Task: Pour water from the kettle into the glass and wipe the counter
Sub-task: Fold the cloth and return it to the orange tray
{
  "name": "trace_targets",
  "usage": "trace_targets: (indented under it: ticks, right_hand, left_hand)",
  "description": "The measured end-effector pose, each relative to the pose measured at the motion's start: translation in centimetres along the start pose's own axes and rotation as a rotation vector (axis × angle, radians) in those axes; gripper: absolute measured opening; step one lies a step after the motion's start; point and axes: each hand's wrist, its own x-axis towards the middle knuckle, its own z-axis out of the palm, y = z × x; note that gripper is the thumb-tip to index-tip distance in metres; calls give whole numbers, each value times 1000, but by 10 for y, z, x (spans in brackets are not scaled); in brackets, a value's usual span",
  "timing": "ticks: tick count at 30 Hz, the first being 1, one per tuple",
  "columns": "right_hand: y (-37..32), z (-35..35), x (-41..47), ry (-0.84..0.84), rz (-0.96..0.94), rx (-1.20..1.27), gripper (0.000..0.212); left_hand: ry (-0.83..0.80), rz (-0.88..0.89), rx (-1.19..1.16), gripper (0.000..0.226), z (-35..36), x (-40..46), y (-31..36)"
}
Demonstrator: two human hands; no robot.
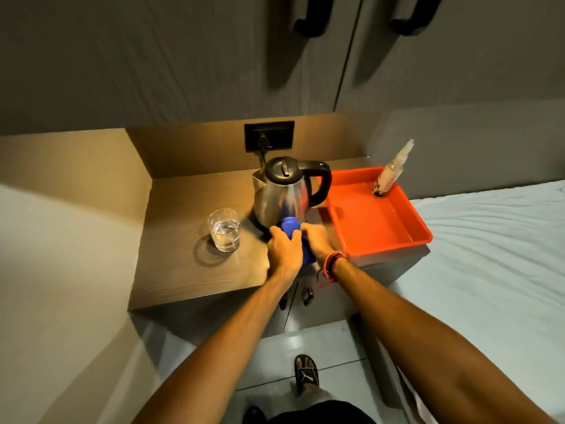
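On the counter, front centre: both hands met over a blue cloth [289, 231].
Counter [189, 258]: brown, wood-grained, flat, with a squared front edge.
Kettle [282, 194]: brushed steel body, rounded and tapering upward, black plastic lid and curved black handle; it stood upright at the back, just behind the cloth.
Glass [224, 229]: clear, short, cylindrical tumbler, partly filled with water, standing left of the kettle and apart from it.
Cloth: soft, bunched into a lump, touching the kettle's base area.
Left hand [284, 249]: fingers curled closed over the cloth's left side.
Right hand [316, 241]: closed on the cloth's right side; a braided red-and-orange wristband [333, 264] circled the wrist.
Tray [376, 215]: glossy orange plastic, rectangular, shallow-walled, just right of the kettle.
Bottle [393, 169]: slim, pale, nozzle-topped, standing in the tray's far corner.
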Motion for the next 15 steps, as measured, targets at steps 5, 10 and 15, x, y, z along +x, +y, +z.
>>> trace_targets:
  ticks: [5, 10, 15]
  right_hand:
    - [-33, -92, 1, 69, -70, 140, 24]
    - [-27, -157, 23, 194, -66, -16, 19]
    - [8, -162, 36, 164, -8, -489, 58]
  left_hand:
    - [-161, 57, -307, 19, 43, -4, 54]
    - [-238, -8, -126, 40, 93, 10, 77]
    - [-233, 124, 489, 47, 114, 6, 69]
